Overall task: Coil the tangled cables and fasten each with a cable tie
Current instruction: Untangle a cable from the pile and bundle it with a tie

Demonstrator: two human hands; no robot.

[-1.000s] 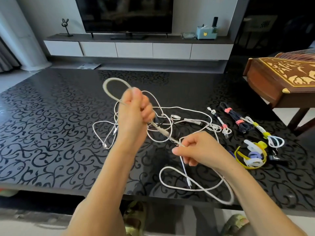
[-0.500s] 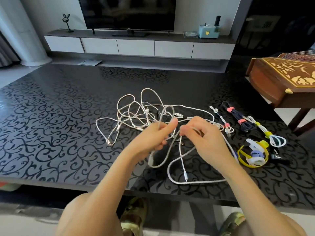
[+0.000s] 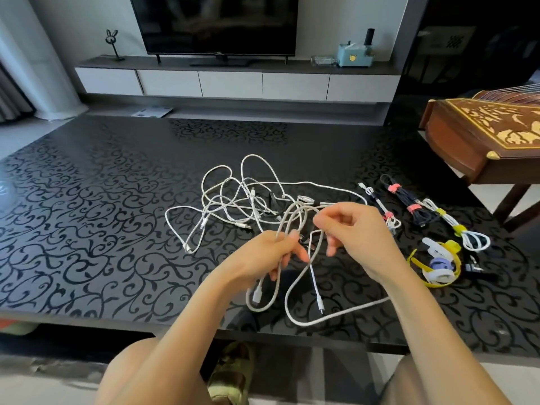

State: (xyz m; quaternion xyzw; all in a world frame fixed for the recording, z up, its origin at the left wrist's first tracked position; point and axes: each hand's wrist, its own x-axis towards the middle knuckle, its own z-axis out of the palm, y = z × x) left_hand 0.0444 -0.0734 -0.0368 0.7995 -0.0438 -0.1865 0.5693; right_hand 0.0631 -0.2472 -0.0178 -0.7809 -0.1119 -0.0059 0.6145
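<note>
Near the front edge of the table (image 3: pixel 87 235), the left hand (image 3: pixel 263 255) grips several strands of a white cable (image 3: pixel 257 292). Its fingers are curled round them, and a plug dangles below the fist. Just beside it, the right hand (image 3: pixel 356 232) is raised at the top of the same loops with its fingers (image 3: pixel 318 222) bent. They are smeared by motion, so whether they pinch a strand cannot be told. One long loop of the cable sags toward the table edge and disappears under the right wrist. Beyond both hands the tangled cables (image 3: pixel 248 200) lie on the black patterned top. Their strands cross so often that single leads cannot be followed. To the right, well apart from the tangle, lie three tied bundles: a thin white bundle (image 3: pixel 380 206) partly hidden behind the right hand, a dark bundle (image 3: pixel 404 198) with pink ties, and a white bundle (image 3: pixel 455 226) with yellow ties. Nearer the person sits a heap of loose cable ties (image 3: pixel 438 258), and beside it a small black object (image 3: pixel 473 268) too dark to identify. A carved wooden instrument (image 3: pixel 482 135) is cut off at the right edge, and a television (image 3: pixel 216 24) at the top.
</note>
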